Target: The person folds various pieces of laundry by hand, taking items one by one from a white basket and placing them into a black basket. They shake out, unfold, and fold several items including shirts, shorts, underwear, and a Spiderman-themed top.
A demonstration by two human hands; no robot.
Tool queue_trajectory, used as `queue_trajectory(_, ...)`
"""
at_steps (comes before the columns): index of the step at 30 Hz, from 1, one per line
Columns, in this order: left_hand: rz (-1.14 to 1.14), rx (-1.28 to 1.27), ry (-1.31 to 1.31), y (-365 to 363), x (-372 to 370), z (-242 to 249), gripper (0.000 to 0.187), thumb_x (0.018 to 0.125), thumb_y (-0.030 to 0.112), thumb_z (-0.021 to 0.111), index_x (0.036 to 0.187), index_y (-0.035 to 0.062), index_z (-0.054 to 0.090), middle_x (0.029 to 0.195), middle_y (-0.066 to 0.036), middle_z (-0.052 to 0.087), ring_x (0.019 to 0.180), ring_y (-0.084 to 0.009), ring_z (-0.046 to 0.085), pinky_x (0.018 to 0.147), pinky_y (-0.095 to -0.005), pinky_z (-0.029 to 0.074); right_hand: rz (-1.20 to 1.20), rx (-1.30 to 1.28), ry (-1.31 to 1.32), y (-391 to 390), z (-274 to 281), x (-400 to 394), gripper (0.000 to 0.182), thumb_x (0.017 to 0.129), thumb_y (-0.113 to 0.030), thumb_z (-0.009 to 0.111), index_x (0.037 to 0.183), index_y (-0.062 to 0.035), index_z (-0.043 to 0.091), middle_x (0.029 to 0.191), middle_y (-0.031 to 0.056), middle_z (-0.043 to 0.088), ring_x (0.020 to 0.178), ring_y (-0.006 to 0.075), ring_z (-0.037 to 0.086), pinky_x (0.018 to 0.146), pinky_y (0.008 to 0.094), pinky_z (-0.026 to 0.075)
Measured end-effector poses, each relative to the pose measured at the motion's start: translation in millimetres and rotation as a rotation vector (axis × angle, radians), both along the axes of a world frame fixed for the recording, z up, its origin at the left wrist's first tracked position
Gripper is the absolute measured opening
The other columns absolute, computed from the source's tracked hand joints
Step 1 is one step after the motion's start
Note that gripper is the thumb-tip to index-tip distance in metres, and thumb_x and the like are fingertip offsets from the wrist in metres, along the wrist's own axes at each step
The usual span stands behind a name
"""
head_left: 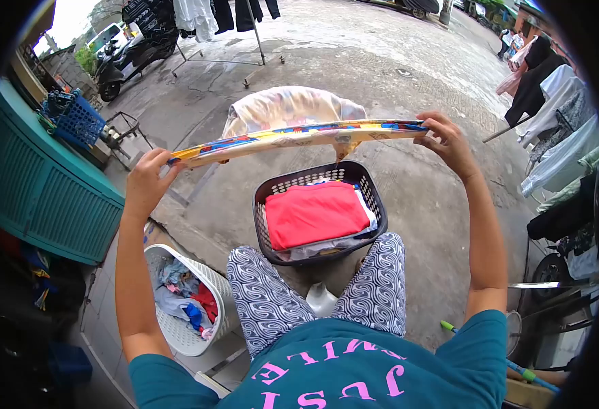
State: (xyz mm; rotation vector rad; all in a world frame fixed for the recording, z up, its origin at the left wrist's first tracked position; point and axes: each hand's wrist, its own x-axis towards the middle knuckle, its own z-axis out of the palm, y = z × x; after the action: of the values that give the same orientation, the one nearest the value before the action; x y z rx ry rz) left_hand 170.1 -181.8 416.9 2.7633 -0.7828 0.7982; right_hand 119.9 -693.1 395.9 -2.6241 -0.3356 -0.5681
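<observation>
My left hand (151, 178) and my right hand (447, 144) each pinch one end of a yellow printed cloth (293, 138) with red and blue patches. It is stretched taut in a long narrow band at arm's length. Just beyond and above the band, a pale, blurred patterned fabric (296, 105) overlaps it in this view. Beneath the cloth, a dark plastic basket (261, 235) stands on the ground in front of my knees. A folded red cloth (316, 215) lies on top of other folded laundry inside it.
At my left, a white laundry basket (211, 276) holds crumpled clothes. Behind it is a teal louvred panel (47, 184), with a blue basket (80, 121) beyond. Clothes hang on racks at the right (562, 109) and far left (196, 17). A scooter (125, 65) is parked at upper left.
</observation>
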Motion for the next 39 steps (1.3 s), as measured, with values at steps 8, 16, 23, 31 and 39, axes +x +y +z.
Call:
queue_trajectory(8,-0.264,-0.854,0.486,4,32,10,0.012,0.078,0.011,0.065,0.081,0.0057,0.055,0.073,0.006,0.053,0.067,0.001,0.048,0.058,-0.0166,0.039,0.287,0.817,0.133,-22,19,13,0.014,0.083,-0.019,0.059,0.086,-0.0057,0.054,0.084,0.0009,0.058,0.076,0.0077,0.052,0.072,0.025,0.043)
queue_trajectory(16,-0.117,-0.858,0.541,-39,81,-53,0.021,0.078,0.005,0.059,0.099,0.0061,0.054,0.073,0.004,0.052,0.066,-0.003,0.048,0.057,-0.0175,0.038,-0.04,0.89,0.207,-10,-36,67,0.028,0.079,-0.002,0.048,0.106,-0.0046,0.052,0.086,0.0021,0.06,0.076,0.0097,0.056,0.071,0.0248,0.045)
queue_trajectory(23,-0.06,-0.866,0.389,-55,84,-30,0.018,0.082,0.006,0.053,0.1,0.007,0.054,0.086,0.003,0.054,0.076,-0.0049,0.051,0.066,-0.0202,0.041,-0.088,0.888,-0.017,-18,-23,83,0.021,0.08,-0.003,0.046,0.096,-0.0063,0.058,0.086,-0.0005,0.06,0.076,0.0077,0.055,0.067,0.0219,0.044)
queue_trajectory(31,-0.124,-0.9,0.425,-55,-13,-114,0.009,0.078,-0.003,0.054,0.085,0.002,0.055,0.078,-0.003,0.056,0.069,-0.0091,0.052,0.064,-0.0214,0.042,-0.01,0.893,0.12,-20,-92,-3,0.016,0.079,0.004,0.045,0.09,0.0004,0.056,0.09,0.0051,0.061,0.087,0.0106,0.055,0.081,0.0244,0.044)
queue_trajectory(39,0.007,-0.612,0.857,-52,-129,-242,0.014,0.072,-0.003,0.054,0.086,-0.0013,0.053,0.081,-0.012,0.054,0.077,-0.0235,0.055,0.066,-0.0296,0.044,-0.178,0.736,0.504,-12,-217,-107,0.019,0.074,0.007,0.046,0.088,0.0005,0.058,0.081,0.0047,0.061,0.078,0.0091,0.055,0.07,0.0218,0.043)
